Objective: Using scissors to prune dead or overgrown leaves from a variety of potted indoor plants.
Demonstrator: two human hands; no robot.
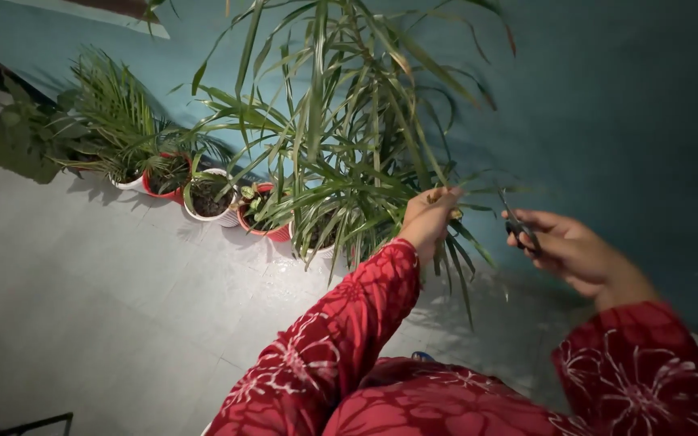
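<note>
Your left hand (428, 216) is reaching forward, fingers pinching a leaf (458, 242) of the tall plant (341, 137). Your right hand (575, 254) is gripping scissors (519, 226) just beside it, fingers curled shut.

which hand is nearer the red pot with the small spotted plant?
Left. The left hand grips long leaves just right of the red pot; the right hand, holding scissors, is farther right.

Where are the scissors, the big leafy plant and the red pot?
scissors (520, 229), head view, on the dark blades held in the right hand (571, 254).
big leafy plant (341, 153), head view, on its long green leaves.
red pot (272, 232), head view, on its front wall.
</note>
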